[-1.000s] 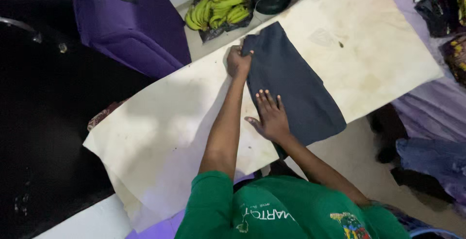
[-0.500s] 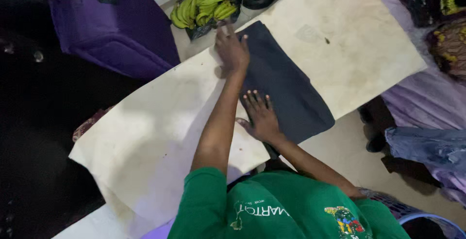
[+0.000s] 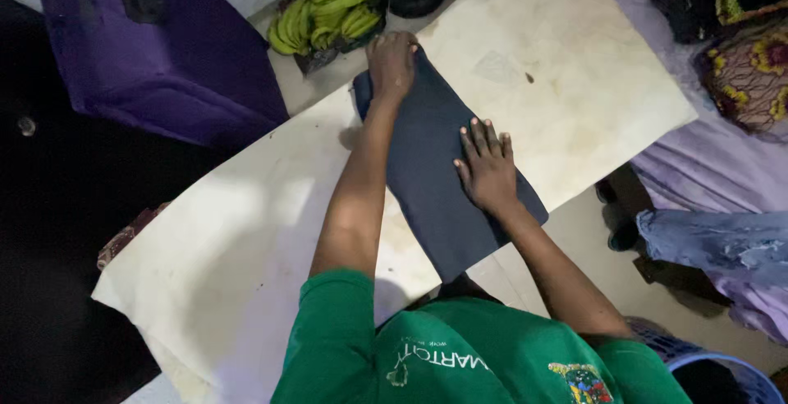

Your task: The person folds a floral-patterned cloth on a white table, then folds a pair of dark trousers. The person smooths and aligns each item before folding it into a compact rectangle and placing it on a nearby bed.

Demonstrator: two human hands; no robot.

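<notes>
A folded dark navy cloth (image 3: 427,182) lies lengthwise across a stained cream-covered board (image 3: 246,231). My left hand (image 3: 391,63) rests flat on the cloth's far end, fingers together. Spread flat on the cloth's right side, nearer to me, is my right hand (image 3: 487,164) with its fingers apart. Neither hand grips anything; both press down on the fabric. My green shirt fills the bottom of the view.
A bunch of green bananas (image 3: 324,14) lies on the floor beyond the board. A purple suitcase (image 3: 156,51) stands at the upper left. Purple and patterned fabrics (image 3: 743,67) pile up on the right, a blue garment (image 3: 714,248) lower right.
My right hand has slid from the cloth's near left edge over to its right side. The left hand moved onto the far end. The cloth looks narrower, folded over.
</notes>
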